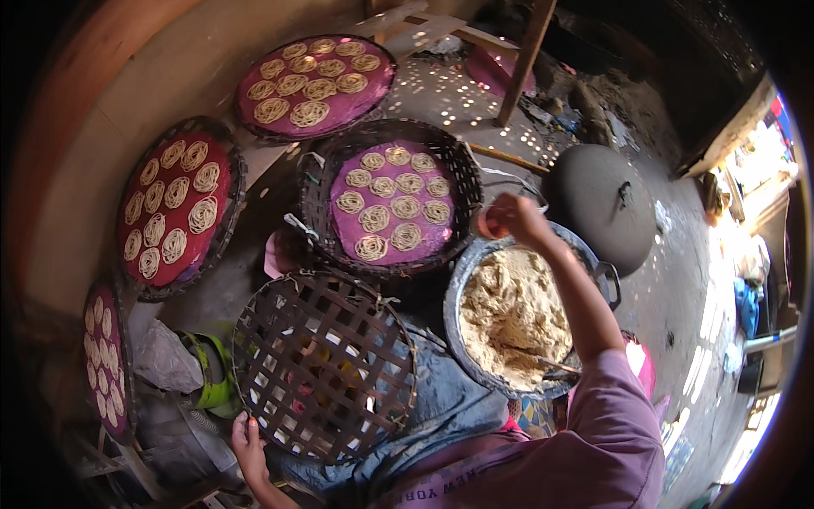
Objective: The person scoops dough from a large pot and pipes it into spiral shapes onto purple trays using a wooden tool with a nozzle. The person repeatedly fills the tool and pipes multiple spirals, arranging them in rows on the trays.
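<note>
Left hand (248,445): low at the lower edge, fingers curled in a grip, forearm bare. Right hand (509,216): raised, arm extended forward, elbow bent, purple sleeve to the upper arm; fingers appear closed, though the view is small.

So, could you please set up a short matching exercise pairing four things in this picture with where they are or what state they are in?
Things:
1. Empty round woven bamboo tray
2. Large grey metal pot of beige dough
3. Dark round domed lid
4. Purple cloth with noodle coils

States:
A. lying on the ground
B. edge held by the left hand
C. inside a dark basket
D. below the raised right hand

Pairs: 1-B, 2-D, 3-A, 4-C
</note>
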A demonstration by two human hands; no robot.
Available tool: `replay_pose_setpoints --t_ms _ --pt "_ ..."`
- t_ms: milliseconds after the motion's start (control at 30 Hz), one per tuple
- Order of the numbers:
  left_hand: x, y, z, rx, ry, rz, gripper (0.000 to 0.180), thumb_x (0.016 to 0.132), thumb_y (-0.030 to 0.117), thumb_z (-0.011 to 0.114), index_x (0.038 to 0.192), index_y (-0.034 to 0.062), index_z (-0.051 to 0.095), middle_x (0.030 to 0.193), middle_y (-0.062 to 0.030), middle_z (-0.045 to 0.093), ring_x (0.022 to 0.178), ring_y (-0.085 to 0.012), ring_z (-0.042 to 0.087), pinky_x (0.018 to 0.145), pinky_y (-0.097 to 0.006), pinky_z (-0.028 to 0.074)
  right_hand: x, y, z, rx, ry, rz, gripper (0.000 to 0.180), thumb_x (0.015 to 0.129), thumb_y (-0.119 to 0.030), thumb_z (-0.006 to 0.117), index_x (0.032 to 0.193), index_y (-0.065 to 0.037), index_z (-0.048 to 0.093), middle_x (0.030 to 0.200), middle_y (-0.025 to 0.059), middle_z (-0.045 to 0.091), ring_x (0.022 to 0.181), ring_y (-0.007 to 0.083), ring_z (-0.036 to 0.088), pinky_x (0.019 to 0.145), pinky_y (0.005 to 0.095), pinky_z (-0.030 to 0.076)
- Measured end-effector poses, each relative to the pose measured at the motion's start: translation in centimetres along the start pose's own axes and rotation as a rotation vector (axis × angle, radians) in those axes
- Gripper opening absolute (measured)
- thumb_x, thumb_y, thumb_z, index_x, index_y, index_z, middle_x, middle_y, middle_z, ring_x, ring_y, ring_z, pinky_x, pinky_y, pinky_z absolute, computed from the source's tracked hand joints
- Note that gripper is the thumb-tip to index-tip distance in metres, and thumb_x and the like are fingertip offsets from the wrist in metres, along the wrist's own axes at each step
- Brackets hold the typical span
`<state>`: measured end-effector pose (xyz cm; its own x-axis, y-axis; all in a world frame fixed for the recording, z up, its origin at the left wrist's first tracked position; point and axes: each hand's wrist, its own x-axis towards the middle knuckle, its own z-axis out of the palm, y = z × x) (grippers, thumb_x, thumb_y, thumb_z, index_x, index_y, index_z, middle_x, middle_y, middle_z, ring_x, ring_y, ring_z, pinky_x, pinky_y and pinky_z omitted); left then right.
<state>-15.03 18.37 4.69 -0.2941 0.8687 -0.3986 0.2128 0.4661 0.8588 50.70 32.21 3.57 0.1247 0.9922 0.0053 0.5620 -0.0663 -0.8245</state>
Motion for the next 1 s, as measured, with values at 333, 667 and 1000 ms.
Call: replay_pose_setpoints --t_ms 333,667,1000 --pt "-0.1 -0.4 -0.2 0.146 0.080 0.008 0.032 0.095 0.013 0.056 0.123 -0.0014 0.054 0.095 0.0018 0.058 0.077 -0.0055 0.050 0.064 -0.022 0.043 13.5 3.4 11.5 -0.876 -0.431 0.035 0.025 0.070 -0.020 0.077 0.081 -0.002 0.063 0.087 0.0164 0.069 0.089 0.0336 0.068 0.074 0.0437 0.054" --pt "-0.5 3.6 1.6 0.347 0.072 -0.173 0.049 0.095 0.027 0.059 0.132 -0.0038 0.049 0.129 -0.0155 0.055 0.114 -0.0264 0.052 0.100 -0.034 0.039 18.9 -4.8 28.3 -0.338 -0.425 -0.225 0.021 0.070 -0.014 0.075 0.087 -0.004 0.068 0.082 0.0190 0.068 0.078 0.0347 0.068 0.068 0.0401 0.053" --pt "1.5 -1.0 -3.6 -0.553 0.370 -0.340 0.065 0.083 0.033 0.073 0.131 -0.0019 0.047 0.125 -0.0164 0.058 0.103 -0.0302 0.062 0.081 -0.040 0.054 31.4 8.7 14.3 -0.209 0.600 0.443 0.026 0.071 -0.031 0.081 0.086 -0.010 0.077 0.085 0.0160 0.071 0.081 0.0291 0.071 0.074 0.0383 0.055"
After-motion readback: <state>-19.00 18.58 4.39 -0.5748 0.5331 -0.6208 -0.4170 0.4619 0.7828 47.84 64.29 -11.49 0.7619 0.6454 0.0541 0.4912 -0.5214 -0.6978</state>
